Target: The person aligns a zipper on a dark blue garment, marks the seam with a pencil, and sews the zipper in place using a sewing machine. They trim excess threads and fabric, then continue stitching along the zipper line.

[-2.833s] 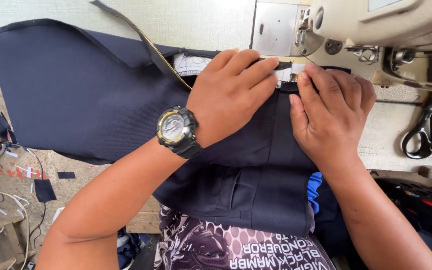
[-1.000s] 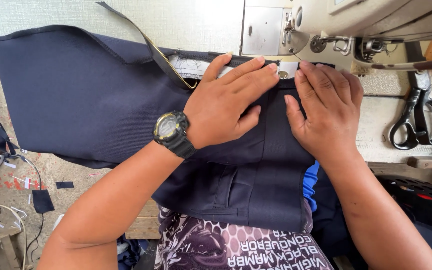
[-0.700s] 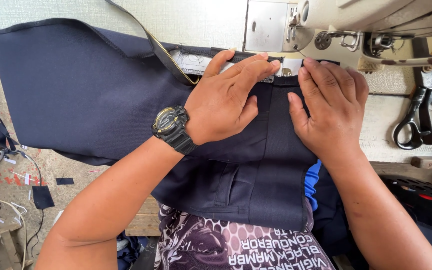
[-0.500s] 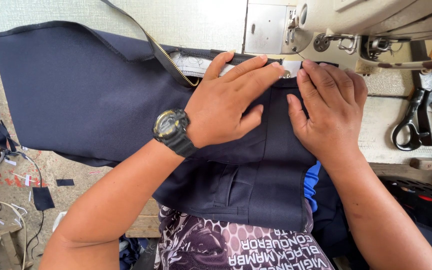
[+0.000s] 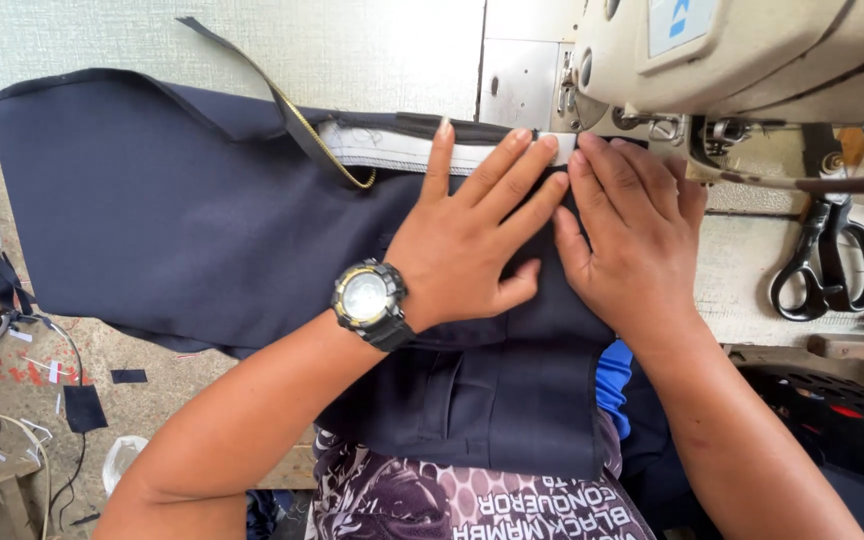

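Navy trousers (image 5: 202, 230) lengthwise left-right

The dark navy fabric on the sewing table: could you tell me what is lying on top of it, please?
Both hands rest flat on the dark navy fabric: left hand and right hand, side by side near the sewing machine. The fabric beneath the palms is hidden.
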